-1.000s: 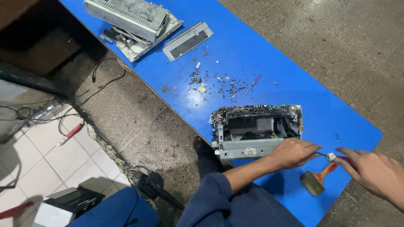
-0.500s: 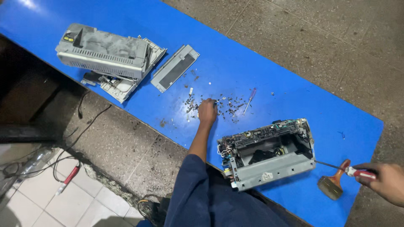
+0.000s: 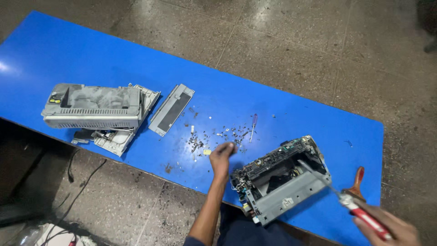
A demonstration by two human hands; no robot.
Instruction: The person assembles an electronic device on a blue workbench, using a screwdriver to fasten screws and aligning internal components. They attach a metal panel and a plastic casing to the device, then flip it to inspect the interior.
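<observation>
Screwdriver (image 3: 346, 200), red handle: gripped in closed right hand (image 3: 387, 228), shaft tip inside opened grey device chassis (image 3: 280, 180) at table's (image 3: 91, 54) near right edge. Left hand (image 3: 222, 155): fingers bunched over scattered screws (image 3: 218, 136), mid-table. Grey casing (image 3: 93, 107), far left.

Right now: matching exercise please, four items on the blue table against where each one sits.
Items:
1. grey printer housing
2. flat grey panel
3. screw pile
4. open printer chassis

Places:
A. under the left hand
B. far left end
C. beside the housing, on its right
D. at the screwdriver tip

Pairs: 1-B, 2-C, 3-A, 4-D
</observation>
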